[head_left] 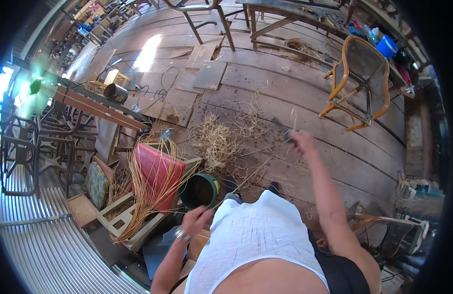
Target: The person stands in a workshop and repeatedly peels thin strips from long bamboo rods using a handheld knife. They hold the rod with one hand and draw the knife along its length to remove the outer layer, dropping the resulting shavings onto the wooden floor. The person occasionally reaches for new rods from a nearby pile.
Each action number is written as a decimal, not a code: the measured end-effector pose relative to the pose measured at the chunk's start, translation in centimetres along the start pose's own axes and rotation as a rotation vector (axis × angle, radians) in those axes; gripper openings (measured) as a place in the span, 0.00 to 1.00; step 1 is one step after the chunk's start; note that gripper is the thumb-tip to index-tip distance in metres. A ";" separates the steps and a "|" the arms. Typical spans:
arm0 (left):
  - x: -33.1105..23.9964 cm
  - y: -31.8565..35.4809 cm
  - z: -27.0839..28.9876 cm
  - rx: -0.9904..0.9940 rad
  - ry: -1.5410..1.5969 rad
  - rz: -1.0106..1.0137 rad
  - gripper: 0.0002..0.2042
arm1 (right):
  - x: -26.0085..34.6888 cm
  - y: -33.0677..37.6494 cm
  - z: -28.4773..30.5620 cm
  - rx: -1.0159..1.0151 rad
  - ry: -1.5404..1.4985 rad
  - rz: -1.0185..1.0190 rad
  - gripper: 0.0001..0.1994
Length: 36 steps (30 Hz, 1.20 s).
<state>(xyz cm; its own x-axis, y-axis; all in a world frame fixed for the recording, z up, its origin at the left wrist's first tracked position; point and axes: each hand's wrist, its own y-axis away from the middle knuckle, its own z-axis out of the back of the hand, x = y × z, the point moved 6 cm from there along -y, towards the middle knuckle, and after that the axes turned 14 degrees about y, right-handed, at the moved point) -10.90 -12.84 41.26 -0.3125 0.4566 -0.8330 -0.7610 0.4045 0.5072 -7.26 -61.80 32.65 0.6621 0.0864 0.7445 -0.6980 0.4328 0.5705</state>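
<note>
My left hand, with a metal watch at the wrist, is closed on one end of a thin cane strip. The strip slants up and right across the floor in front of my feet. Farther out to the right, my right hand is closed round a dark knife-like tool, blurred, so its exact kind is unclear. A pale sliver stands up beside that hand. Just beyond my left hand is a dark green bucket. Long cane strands hang over a red-padded chair lying tipped.
A heap of cane shavings lies on the plank floor ahead. To the right stands a rattan chair; behind it is a workbench with a blue bucket. Dark chair frames and corrugated metal fill the left.
</note>
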 end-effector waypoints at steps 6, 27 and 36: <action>14.7 5.7 7.7 -0.036 -0.543 -0.006 0.20 | 0.3 1.9 0.7 -0.066 0.124 0.055 0.17; -0.4 -9.3 -9.3 -0.148 -0.098 -0.244 0.17 | -2.0 7.4 -18.6 0.407 0.140 -0.045 0.14; 14.0 12.2 5.8 -0.337 -0.032 0.229 0.15 | 4.5 -5.3 9.8 -0.203 0.059 0.098 0.15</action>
<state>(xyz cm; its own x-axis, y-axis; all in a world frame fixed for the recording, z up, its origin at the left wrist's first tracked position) -21.24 3.10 37.03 -0.4817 0.5315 -0.6967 -0.8190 0.0097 0.5737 -3.26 -72.45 36.38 0.6127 0.1863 0.7680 -0.6943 0.5911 0.4106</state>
